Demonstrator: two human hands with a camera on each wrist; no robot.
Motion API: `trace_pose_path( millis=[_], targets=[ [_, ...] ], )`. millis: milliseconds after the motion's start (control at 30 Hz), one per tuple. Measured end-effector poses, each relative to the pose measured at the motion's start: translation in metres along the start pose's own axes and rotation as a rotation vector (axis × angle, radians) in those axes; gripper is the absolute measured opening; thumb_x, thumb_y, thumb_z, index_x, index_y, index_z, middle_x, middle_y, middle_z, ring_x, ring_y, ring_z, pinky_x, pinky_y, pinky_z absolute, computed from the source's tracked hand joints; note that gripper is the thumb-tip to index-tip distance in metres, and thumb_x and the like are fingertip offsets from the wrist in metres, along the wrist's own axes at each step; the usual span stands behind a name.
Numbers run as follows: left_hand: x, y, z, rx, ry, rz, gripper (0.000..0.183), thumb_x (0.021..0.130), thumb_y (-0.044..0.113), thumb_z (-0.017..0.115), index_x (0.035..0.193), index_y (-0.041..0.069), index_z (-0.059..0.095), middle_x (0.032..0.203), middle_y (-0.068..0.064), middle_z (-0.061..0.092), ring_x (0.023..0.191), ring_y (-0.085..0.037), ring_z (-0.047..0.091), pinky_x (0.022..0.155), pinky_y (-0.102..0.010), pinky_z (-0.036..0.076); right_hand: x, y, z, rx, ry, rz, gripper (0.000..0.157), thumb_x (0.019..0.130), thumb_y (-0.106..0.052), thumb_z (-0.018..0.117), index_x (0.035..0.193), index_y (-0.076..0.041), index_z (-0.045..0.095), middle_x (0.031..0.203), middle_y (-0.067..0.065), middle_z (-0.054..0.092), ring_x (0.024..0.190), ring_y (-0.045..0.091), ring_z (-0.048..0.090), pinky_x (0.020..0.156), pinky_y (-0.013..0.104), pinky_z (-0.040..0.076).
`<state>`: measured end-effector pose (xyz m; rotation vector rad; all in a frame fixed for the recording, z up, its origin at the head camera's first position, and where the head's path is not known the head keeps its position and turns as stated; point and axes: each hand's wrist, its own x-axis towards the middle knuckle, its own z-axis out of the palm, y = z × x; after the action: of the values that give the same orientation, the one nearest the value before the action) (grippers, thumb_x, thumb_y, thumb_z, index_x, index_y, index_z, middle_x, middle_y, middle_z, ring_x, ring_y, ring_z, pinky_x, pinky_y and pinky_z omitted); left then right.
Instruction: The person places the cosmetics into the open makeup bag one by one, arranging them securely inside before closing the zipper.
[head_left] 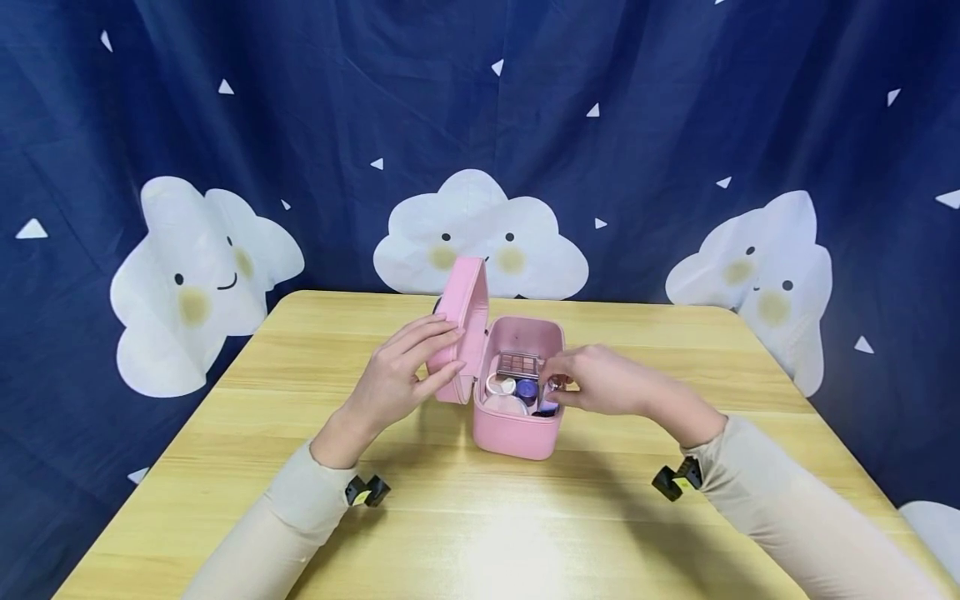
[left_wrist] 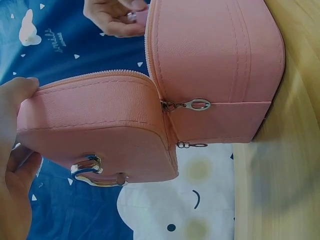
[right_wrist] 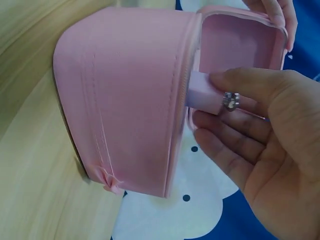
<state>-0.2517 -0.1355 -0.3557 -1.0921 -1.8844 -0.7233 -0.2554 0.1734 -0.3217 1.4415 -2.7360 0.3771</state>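
A pink zip-up cosmetic case (head_left: 517, 435) stands on the table with its lid (head_left: 472, 308) swung up to the left. My left hand (head_left: 408, 362) holds the lid's edge, thumb on one side and fingers on the other in the left wrist view (left_wrist: 20, 145). With thumb and fingers, my right hand (head_left: 600, 379) pinches a lilac, flat-sided piece with a sparkling jewelled end (right_wrist: 205, 95), partly inside the case's opening. Within the case lie an eyeshadow palette (head_left: 517, 365), a blue-lidded jar (head_left: 527, 390) and round pale compacts (head_left: 506, 405).
The wooden table (head_left: 420, 517) carries the case near its middle. Behind it hangs a dark blue curtain (head_left: 330, 108) with white clouds and triangles. A metal handle (left_wrist: 95, 172) projects from the lid, and zip pulls (left_wrist: 197, 104) hang at the hinge side.
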Motion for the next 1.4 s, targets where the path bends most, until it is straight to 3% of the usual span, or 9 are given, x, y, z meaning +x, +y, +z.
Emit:
trace_pose_path(
  millis=[333, 500, 633, 833, 1067, 1400],
  targets=[
    [0.000, 0.000, -0.001, 0.008, -0.006, 0.002, 0.039, 0.095, 0.032, 0.065, 0.116, 0.001, 0.069, 0.119, -0.013, 0.067, 0.117, -0.032, 0.058, 0.105, -0.039, 0.043, 0.006, -0.001, 0.009, 0.060, -0.127, 0.017, 0.009, 0.086, -0.019, 0.075, 0.095, -0.016, 0.073, 0.083, -0.014, 0.067, 0.071, -0.002, 0.059, 0.068, 0.024, 0.053],
    [0.000, 0.001, -0.001, 0.008, -0.009, 0.006, 0.039, 0.095, 0.033, 0.065, 0.116, 0.000, 0.069, 0.119, -0.013, 0.067, 0.117, -0.032, 0.059, 0.105, -0.039, 0.043, 0.008, -0.002, 0.010, 0.098, -0.148, 0.034, 0.008, 0.086, -0.016, 0.074, 0.094, -0.016, 0.074, 0.084, -0.012, 0.068, 0.072, -0.001, 0.061, 0.069, 0.023, 0.054],
    [0.000, 0.001, -0.001, 0.006, -0.007, 0.006, 0.039, 0.096, 0.033, 0.064, 0.116, 0.000, 0.069, 0.119, -0.013, 0.067, 0.116, -0.032, 0.059, 0.105, -0.039, 0.043, 0.009, -0.001, 0.012, 0.099, -0.149, 0.002, 0.007, 0.090, -0.018, 0.071, 0.094, -0.015, 0.075, 0.083, -0.013, 0.068, 0.071, -0.003, 0.060, 0.067, 0.022, 0.053],
    [0.001, 0.001, -0.001, 0.007, -0.009, 0.004, 0.040, 0.096, 0.034, 0.063, 0.115, 0.000, 0.069, 0.118, -0.013, 0.067, 0.116, -0.032, 0.059, 0.105, -0.039, 0.043, 0.009, 0.001, 0.012, 0.086, -0.121, -0.054, 0.009, 0.094, -0.013, 0.065, 0.092, -0.012, 0.074, 0.079, -0.011, 0.066, 0.064, -0.004, 0.054, 0.062, 0.020, 0.051],
    [0.001, 0.002, -0.001, 0.012, -0.013, 0.001, 0.040, 0.097, 0.035, 0.062, 0.116, 0.000, 0.069, 0.119, -0.013, 0.067, 0.117, -0.032, 0.059, 0.105, -0.039, 0.043, 0.007, -0.001, 0.008, 0.060, -0.104, -0.061, 0.010, 0.094, -0.009, 0.063, 0.093, -0.009, 0.073, 0.079, -0.007, 0.067, 0.066, -0.002, 0.055, 0.063, 0.022, 0.052],
    [0.003, 0.003, -0.002, 0.012, -0.020, 0.000, 0.041, 0.097, 0.036, 0.061, 0.116, 0.000, 0.069, 0.120, -0.013, 0.066, 0.118, -0.031, 0.058, 0.107, -0.038, 0.041, -0.004, 0.001, -0.001, 0.026, 0.071, 0.006, 0.012, 0.094, -0.012, 0.065, 0.103, -0.010, 0.073, 0.093, -0.005, 0.070, 0.079, 0.007, 0.064, 0.071, 0.030, 0.055]
  ],
)
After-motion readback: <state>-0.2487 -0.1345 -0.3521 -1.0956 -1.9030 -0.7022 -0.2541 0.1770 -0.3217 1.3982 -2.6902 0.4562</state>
